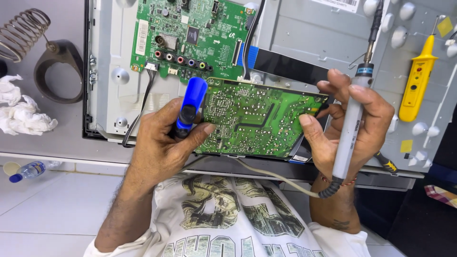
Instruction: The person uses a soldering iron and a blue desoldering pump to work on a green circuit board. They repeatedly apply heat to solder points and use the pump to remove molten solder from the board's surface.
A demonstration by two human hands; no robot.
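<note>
Your left hand (166, 138) grips the blue desoldering pump (189, 107) and pinches the left edge of the green circuit board (254, 119), solder side up at frame centre. Your right hand (350, 121) clamps the board's right edge with the grey soldering iron (352, 114) tucked upright between its fingers.
</note>
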